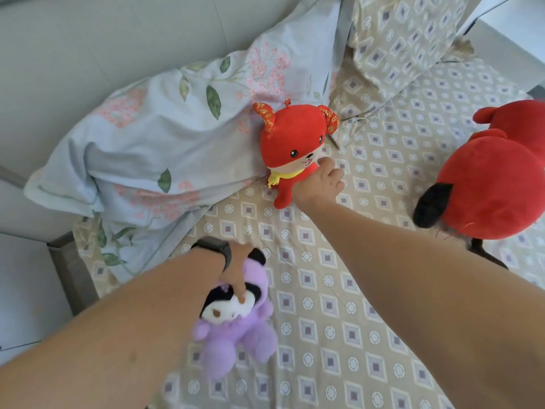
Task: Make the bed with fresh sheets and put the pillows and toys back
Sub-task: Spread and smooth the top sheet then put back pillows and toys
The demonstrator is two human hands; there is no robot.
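A small red plush animal [292,143] with patterned horns and a yellow scarf sits upright against a pale blue floral pillow [165,137]. My right hand [320,184] grips its body from the right side. A purple plush [236,326] with a black-and-white face hangs above the beige diamond-patterned sheet [339,305]; my left hand [239,270], with a black band on the wrist, holds it by the head. A second pillow [404,39] in the beige pattern leans at the back.
A large red plush [495,184] with a black patch lies at the right edge of the bed. A grey padded headboard [88,39] runs along the left. A dark bed-frame corner [70,273] shows at lower left beside pale floor.
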